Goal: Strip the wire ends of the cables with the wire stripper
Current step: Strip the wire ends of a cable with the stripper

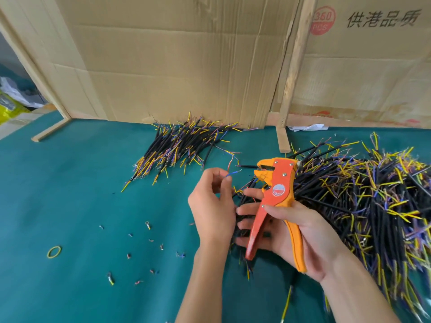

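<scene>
Orange wire stripper (275, 194) sits in the right hand (300, 231), fingers curled round its two handles, its head pointing up over the green counter (70, 194). A short black cable (248, 166) sticks out of the head to the left. The left hand (213, 206) pinches a thin blue wire (232, 173) between thumb and fingertips, just beside the tool. Black cables lie heaped at the right (373, 201) and in a smaller pile (182, 145) near the cardboard wall (175, 61). Cut bits (147, 248) and a yellow rubber band (54, 252) lie at the left.

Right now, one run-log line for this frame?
left hand: pinches blue wire | right hand: grips wire stripper | cable in head | stage: stripping
</scene>
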